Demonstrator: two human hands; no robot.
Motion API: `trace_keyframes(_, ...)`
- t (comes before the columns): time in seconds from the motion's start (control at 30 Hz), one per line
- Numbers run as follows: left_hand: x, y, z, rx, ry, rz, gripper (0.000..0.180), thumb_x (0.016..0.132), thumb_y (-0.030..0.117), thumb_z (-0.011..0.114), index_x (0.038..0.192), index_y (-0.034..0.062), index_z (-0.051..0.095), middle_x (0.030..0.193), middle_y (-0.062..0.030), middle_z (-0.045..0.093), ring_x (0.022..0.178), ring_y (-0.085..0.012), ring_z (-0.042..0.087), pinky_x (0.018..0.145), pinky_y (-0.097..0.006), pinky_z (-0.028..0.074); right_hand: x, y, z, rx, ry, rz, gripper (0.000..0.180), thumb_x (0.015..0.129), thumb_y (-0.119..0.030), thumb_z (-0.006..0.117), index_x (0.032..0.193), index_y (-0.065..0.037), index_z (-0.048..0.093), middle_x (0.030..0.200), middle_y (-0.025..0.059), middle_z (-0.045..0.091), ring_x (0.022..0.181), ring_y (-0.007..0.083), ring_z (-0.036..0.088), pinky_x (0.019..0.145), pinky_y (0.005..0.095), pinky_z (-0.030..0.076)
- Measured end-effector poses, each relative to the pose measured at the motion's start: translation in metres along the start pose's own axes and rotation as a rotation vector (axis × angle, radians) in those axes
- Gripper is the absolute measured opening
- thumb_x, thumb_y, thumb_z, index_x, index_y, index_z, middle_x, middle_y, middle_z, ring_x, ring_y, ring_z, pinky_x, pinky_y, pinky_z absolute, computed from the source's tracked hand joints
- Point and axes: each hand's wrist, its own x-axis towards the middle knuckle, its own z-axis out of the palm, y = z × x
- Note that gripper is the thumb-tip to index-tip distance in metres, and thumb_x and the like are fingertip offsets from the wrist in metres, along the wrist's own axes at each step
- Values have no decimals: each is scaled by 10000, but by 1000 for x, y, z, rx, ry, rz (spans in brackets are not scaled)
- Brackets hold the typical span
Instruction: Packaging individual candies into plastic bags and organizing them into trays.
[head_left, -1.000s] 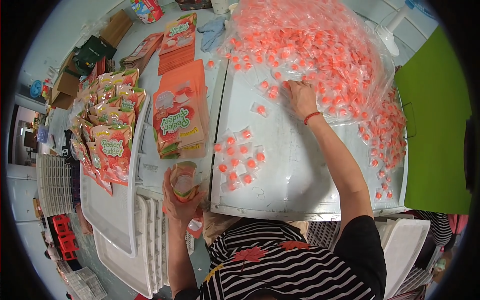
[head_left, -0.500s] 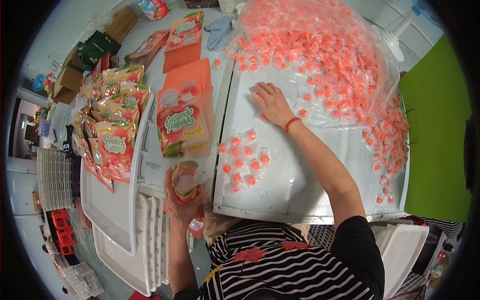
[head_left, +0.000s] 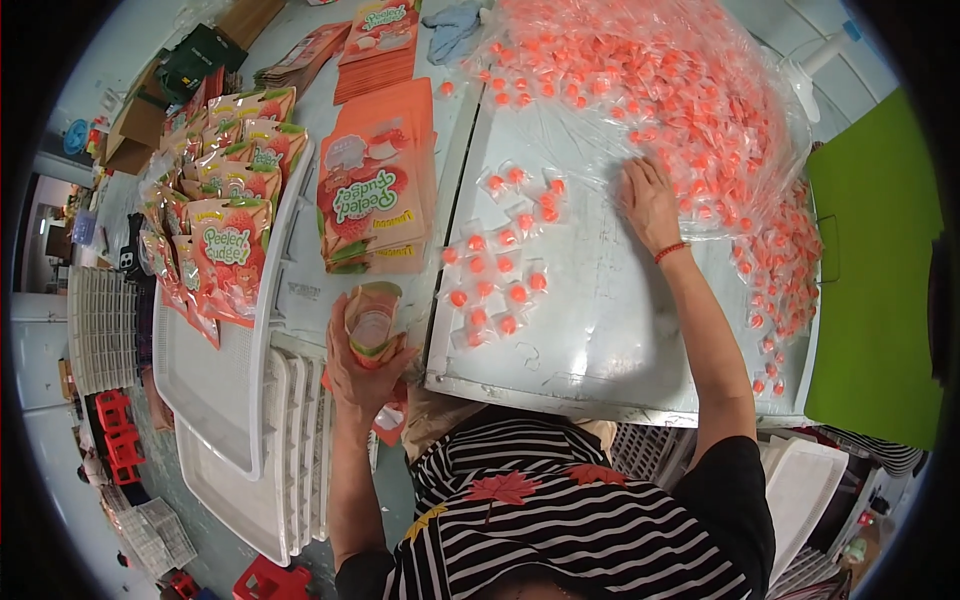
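Note:
My left hand (head_left: 359,385) is wrapped round an open candy pouch (head_left: 373,318), held upright with its mouth facing up. On the metal tabletop, my right hand (head_left: 652,210) reaches to the near edge of a large heap of wrapped red candies (head_left: 650,70). Its fingers are stretched out over the edge of the heap's clear plastic sheet; whatever lies under the fingertips is hidden. Between the hands, a small spread of wrapped candies (head_left: 477,264) lies near the table's left edge. Left of it, a stack of flat candy pouches (head_left: 370,190) lies on the adjoining surface.
Filled pouches (head_left: 228,245) crowd a white tray (head_left: 205,385) on the left, above stacked trays (head_left: 300,450). More flat pouches (head_left: 380,35) and a blue cloth (head_left: 453,32) lie at the back. A green panel (head_left: 875,270) borders the table's right side.
My right hand has moved right, from beside the small spread to the heap's edge. More candies now lie at the far end of the spread. My left hand still holds the pouch.

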Motion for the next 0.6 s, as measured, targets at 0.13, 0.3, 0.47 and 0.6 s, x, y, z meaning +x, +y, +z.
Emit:
trace_keyframes(0.13, -2, 4, -3, 26, -7, -2, 1013, 547, 109, 869, 1396, 56, 318, 1267, -188, 518, 1126, -331, 542, 938, -397, 456, 14, -61, 7, 423, 35, -132, 329, 892, -189, 569, 1159, 2, 549, 1195, 188, 557, 1115, 368, 522, 968, 427, 422)
trace_keyframes(0.3, 1, 7, -1, -18, -5, -42, 1010, 539, 159, 879, 1381, 50, 333, 1277, -193, 503, 1136, -366, 527, 934, -414, 455, 28, -97, 30, 619, -104, -258, 418, 874, -276, 608, 1217, -54, 519, 1243, 172, 516, 1142, 379, 492, 978, 427, 405)
trace_keyframes(0.47, 0, 3, -3, -16, 8, 21, 1004, 580, 49, 848, 1415, 60, 292, 1246, -181, 546, 1103, -281, 570, 932, -367, 470, 20, -118, 34, 320, -232, -447, 440, 840, -411, 619, 1190, -148, 577, 1289, 137, 476, 1211, 402, 418, 1024, 528, 308)
trace_keyframes(0.6, -2, 4, -2, -67, 7, -17, 1001, 546, 147, 875, 1384, 57, 335, 1291, -190, 501, 1138, -358, 531, 930, -412, 460, -9, -132, 25, 363, -158, -335, 386, 807, -381, 655, 1107, -142, 610, 1232, 119, 496, 1184, 397, 421, 986, 554, 344)
